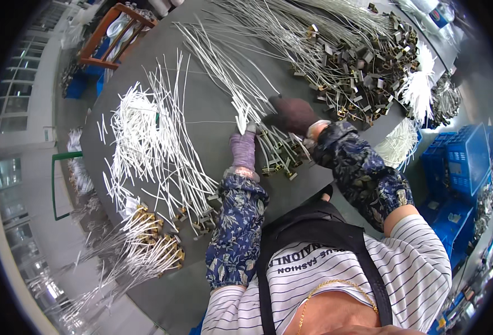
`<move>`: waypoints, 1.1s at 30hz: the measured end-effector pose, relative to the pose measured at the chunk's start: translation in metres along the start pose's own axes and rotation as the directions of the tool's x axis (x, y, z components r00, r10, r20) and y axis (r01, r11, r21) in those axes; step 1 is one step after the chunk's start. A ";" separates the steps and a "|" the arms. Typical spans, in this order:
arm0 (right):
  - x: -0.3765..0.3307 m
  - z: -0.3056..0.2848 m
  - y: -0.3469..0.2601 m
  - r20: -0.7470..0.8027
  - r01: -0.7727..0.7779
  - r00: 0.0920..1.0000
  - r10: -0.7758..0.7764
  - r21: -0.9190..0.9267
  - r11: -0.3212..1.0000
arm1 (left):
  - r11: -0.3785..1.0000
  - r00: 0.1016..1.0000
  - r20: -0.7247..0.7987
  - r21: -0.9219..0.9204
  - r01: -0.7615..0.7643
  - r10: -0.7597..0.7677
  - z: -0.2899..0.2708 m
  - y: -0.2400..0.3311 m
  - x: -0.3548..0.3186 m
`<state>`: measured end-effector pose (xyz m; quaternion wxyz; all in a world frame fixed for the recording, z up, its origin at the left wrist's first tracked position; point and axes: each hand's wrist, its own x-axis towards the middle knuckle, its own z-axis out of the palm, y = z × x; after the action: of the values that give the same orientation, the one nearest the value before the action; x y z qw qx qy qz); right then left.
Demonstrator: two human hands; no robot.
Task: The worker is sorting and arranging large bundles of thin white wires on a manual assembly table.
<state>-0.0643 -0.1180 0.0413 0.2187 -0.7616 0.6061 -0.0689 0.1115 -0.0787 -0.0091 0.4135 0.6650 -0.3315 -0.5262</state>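
Near the counter's [213, 111] middle, the gloved left hand [243, 148] has its grip clamped on a small bundle of white tubes [242, 116], the dark-gloved right hand [292, 114] just beside it, grip closed on the same bundle, with metal clips [363, 61] heaped beyond.

Blue crates [463, 159] are stacked off to the right, a wooden rack [112, 36] is parked top left, a green frame [56, 184] left.
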 end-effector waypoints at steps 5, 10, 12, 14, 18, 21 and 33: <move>0.022 -0.002 0.047 0.003 -0.194 0.972 0.233 0.567 0.801 | 0.998 0.998 0.052 -0.051 -0.044 0.047 -0.013 0.014 0.010; 0.042 -0.018 0.017 0.037 -0.259 0.966 0.257 0.140 0.956 | 0.999 0.999 0.034 -0.046 0.022 -0.021 -0.010 0.014 0.017; 0.043 0.009 0.000 0.067 -0.204 0.978 0.196 0.140 0.969 | 0.996 0.998 0.058 -0.091 -0.002 0.008 -0.005 0.011 0.023; 0.041 0.035 -0.020 0.033 -0.250 0.968 0.249 0.233 0.940 | 0.989 0.991 0.044 -0.069 0.128 -0.125 0.001 0.021 0.019; 0.046 0.034 -0.037 0.090 -0.082 0.994 0.056 0.314 0.946 | 0.961 0.959 0.060 -0.014 0.277 -0.276 0.006 0.039 0.030; 0.100 0.080 -0.050 -0.151 0.411 0.905 -0.398 0.071 0.909 | 0.996 1.000 -0.023 0.085 -0.015 0.017 -0.038 0.014 0.093; 0.030 -0.030 -0.048 -0.482 0.275 0.876 0.006 0.510 0.815 | 0.857 0.869 -0.118 0.274 -0.436 0.480 -0.050 0.134 0.143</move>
<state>-0.0254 -0.1463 0.0836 0.2775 -0.6658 0.5351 -0.4397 0.1919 -0.2532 0.0558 0.4728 0.6564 -0.5023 -0.3055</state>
